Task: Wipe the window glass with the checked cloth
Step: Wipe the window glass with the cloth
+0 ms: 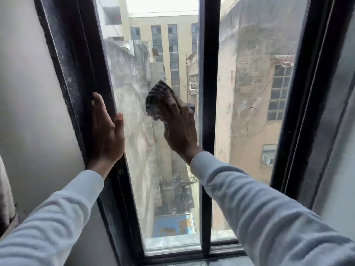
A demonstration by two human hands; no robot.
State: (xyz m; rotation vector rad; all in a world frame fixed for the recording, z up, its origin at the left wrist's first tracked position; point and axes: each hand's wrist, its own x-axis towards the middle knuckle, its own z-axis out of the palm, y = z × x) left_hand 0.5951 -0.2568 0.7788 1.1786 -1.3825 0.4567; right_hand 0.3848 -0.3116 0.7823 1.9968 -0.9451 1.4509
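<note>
Against the window glass (134,150) — right hand (179,127) presses checked cloth (157,98).

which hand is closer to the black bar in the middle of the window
Right. The right hand presses the checked cloth on the glass just left of the centre bar; the left hand rests flat on the left frame, a pane away.

Glass (134,77) above cloth (157,96) free; centre bar (208,73) blocks right.
</note>
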